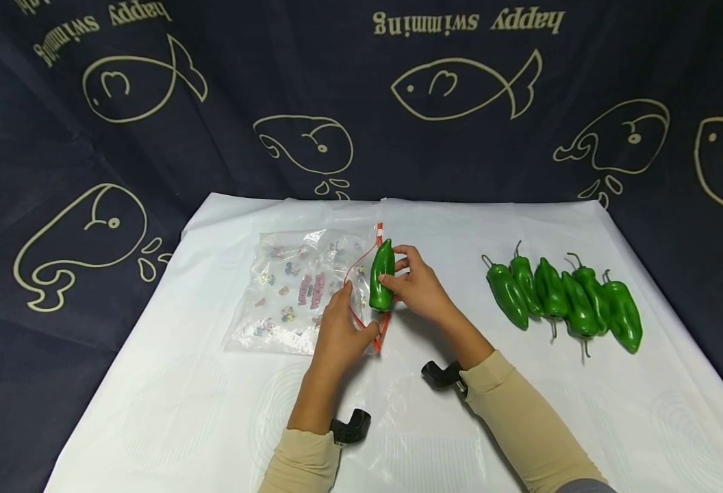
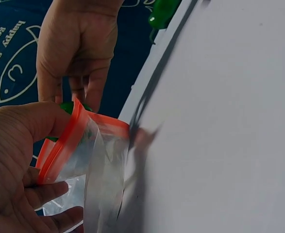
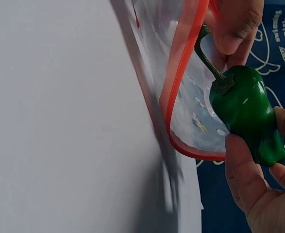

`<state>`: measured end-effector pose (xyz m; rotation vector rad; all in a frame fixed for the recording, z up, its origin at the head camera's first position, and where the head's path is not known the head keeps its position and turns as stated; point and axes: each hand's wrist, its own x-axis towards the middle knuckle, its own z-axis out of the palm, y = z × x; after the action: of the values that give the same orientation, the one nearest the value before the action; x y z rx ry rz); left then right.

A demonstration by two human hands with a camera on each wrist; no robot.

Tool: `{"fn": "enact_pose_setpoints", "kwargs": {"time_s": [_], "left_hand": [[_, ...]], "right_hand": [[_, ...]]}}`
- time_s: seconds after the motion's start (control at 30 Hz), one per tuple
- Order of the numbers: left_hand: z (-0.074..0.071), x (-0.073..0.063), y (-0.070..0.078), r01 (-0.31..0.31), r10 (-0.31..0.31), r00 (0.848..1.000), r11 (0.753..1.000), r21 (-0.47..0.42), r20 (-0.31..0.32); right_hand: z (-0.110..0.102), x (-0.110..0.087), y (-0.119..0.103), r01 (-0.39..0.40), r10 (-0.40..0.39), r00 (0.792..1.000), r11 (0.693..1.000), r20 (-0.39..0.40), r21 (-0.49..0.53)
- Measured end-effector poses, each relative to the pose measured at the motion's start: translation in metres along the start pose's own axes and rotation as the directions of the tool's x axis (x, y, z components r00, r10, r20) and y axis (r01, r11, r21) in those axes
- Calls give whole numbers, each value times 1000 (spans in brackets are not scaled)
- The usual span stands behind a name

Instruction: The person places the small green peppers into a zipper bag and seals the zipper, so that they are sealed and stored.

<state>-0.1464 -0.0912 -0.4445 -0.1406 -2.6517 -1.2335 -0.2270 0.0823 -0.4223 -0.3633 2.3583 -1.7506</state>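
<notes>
My right hand (image 1: 423, 287) holds a glossy green pepper (image 1: 382, 277) between thumb and fingers at the mouth of a clear zip bag (image 1: 281, 291). In the right wrist view the pepper (image 3: 244, 107) points its curved stem toward the bag opening, edged by a red-orange rim (image 3: 178, 77). My left hand (image 1: 339, 332) holds the bag's mouth apart. From the left wrist view, the thumb lies over the orange rim (image 2: 67, 141), with the other fingers on the outer side of the plastic. The bag lies flat, printed with small cartoon figures.
Several more green peppers (image 1: 549, 291) lie in a cluster on the right of the white-covered table (image 1: 417, 411). A dark blue curtain (image 1: 361, 82) with fish and whale drawings hangs behind the table and along its sides.
</notes>
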Motion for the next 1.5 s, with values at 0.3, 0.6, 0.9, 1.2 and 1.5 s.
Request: {"fn": "enact_pose_setpoints", "kwargs": {"time_s": [0.3,0.6,0.9,1.2,1.5], "left_hand": [[1,-1,1,8,-8,1000,1000,4,15],[1,-1,1,-5,6,999,999,-45,33],[0,0,1,20,-8,996,991,-130,93],[0,-1,2,16,-2,996,987,-158,91],[2,0,1,-2,17,996,987,-164,87]], "right_hand": [[7,0,0,6,-7,1000,1000,9,18],[10,2,2,-10,10,1000,1000,9,15],[10,2,5,-17,17,1000,999,-12,-30],[11,3,8,-22,21,1000,997,-8,-76],[13,3,6,-38,38,999,995,7,-88]]}}
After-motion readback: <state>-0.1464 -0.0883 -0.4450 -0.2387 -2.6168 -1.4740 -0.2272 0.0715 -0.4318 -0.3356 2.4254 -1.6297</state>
